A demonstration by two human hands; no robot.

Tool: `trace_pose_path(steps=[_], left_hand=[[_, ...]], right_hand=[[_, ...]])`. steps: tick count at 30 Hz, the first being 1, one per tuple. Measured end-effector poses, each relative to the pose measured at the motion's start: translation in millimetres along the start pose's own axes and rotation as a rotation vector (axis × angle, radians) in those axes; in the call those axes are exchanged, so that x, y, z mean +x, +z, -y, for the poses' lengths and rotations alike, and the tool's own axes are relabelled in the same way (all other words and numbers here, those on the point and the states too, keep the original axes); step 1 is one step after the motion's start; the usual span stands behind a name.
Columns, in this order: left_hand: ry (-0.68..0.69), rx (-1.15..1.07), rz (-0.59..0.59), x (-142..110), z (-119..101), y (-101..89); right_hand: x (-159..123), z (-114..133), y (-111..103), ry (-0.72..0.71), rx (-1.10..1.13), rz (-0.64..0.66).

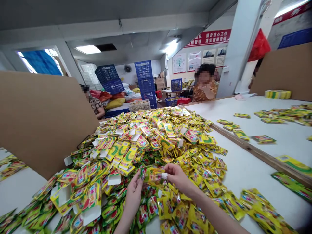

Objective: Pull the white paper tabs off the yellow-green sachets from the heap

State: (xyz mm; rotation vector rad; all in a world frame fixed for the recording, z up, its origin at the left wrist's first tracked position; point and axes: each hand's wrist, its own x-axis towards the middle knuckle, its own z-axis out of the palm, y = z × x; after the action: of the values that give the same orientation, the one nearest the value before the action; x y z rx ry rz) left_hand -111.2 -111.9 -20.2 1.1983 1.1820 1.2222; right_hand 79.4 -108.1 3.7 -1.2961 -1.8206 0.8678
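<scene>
In the middle foreground, my left hand point(134, 187) pinches a green sachet point(143, 173) between thumb and fingers. Right beside that sachet, my right hand point(177, 178) has its fingers closed on the end of a small yellow printed box point(155, 176), where a white flap shows. Sachet and box meet between the hands; whether the sachet is partly inside cannot be made out. Loose green sachets point(143, 214) lie under my left hand, and yellow sachets point(181, 214) below my right. Just beyond rises a heap of small yellow boxes point(128, 157), several with open white flaps.
A cardboard sheet point(44, 113) stands at the left. Along the right runs a wooden strip point(248, 148) on the white table point(234, 162), with more boxes past it. Two people, one left point(96, 105) and one right point(206, 87), are beyond the heap. Blue crates point(146, 81) are stacked behind.
</scene>
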Motion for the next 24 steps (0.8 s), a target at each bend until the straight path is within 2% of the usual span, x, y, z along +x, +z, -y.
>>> trace_pose_path(steps=[6,11,15,17,20,22,24], left_hand=[[-0.103,-0.188,0.066,-18,-13,15.6],[-0.055,-0.074,0.026,-20,-15,32.6],[0.05,0.037,0.075,-14,-22,62.3],[0.108,0.128,0.107,-3,-32,77.7],[0.116,0.264,0.112,36,-53,95.9],[0.033,0.341,0.105,72,-67,104.9],[-0.087,0.387,0.122,105,-78,111.5]], right_hand=[[4,14,-1,-0.049,0.227,-0.029],[-10,15,-11,-0.02,0.3,-0.126],[-21,5,-19,0.116,0.676,-0.002],[-25,-5,-28,0.132,0.736,-0.021],[-35,-25,-48,0.141,0.673,-0.188],[-45,-37,-59,0.159,0.628,-0.251],[-59,-45,-65,0.188,0.606,-0.25]])
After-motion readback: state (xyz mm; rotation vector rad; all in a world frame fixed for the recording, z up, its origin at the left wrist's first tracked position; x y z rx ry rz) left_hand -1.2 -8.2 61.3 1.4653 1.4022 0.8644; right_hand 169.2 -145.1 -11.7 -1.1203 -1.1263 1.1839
